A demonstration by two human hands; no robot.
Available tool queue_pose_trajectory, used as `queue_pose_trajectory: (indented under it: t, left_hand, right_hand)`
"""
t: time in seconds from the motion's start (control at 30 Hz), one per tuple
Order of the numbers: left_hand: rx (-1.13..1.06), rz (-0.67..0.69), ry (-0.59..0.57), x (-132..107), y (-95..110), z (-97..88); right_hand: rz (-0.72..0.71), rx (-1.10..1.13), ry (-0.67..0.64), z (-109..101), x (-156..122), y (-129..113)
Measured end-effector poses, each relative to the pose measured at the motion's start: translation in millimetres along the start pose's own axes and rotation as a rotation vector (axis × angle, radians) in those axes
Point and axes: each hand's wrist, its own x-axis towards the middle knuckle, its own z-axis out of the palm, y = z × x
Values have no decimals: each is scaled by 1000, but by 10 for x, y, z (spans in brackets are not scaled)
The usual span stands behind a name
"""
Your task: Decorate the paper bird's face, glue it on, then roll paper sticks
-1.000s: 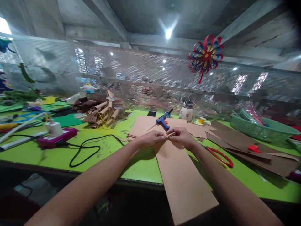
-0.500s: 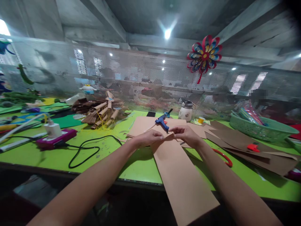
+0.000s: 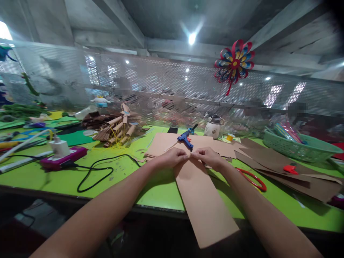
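A lamp point(image 3: 192, 38) flares (short streaks fan out) against the dim ceiling point(image 3: 166, 18). Soft shadows darken the table point(image 3: 163, 199)

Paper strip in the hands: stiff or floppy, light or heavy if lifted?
The paper strip seems fairly stiff: its near end juts past the table with little sag. Its thin edge suggests it is light. It would probably swing easily, since the left hand and right hand pinch only its far end.

We've got a plain tan paper strip point(image 3: 204, 204), blue glue gun point(image 3: 184, 136) with red trigger point(image 3: 189, 140), lime-green table point(image 3: 161, 196), purple power strip point(image 3: 76, 154), pale-green basket point(image 3: 309, 152), red-blue-yellow flower point(image 3: 235, 63).
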Motion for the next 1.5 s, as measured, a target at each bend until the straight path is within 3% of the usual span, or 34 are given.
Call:
queue_pose_trajectory:
  t: [0.2, 0.4, 0.77, 0.93, 1.07, 1.5]
  left_hand:
    - [85, 37, 58, 9, -2, 30]
    - [93, 91, 78, 1, 29, 45]
    - [105, 132, 113, -12, 57, 57]
    - [177, 184, 159, -50, 108, 49]
    - [257, 197, 215, -67, 125, 46]
    - [448, 263, 290, -80, 138, 43]
  right_hand:
    - [-50, 81, -2, 23, -4, -4]
    - [-104, 20, -16, 3, -52, -83]
    - [-110, 37, -37, -28, -55, -45]
    - [-85, 117, -15, -25, -53, -39]
    - [-159, 91, 32, -28, -69, -93]
    - [-214, 82, 5, -53, -90, -135]
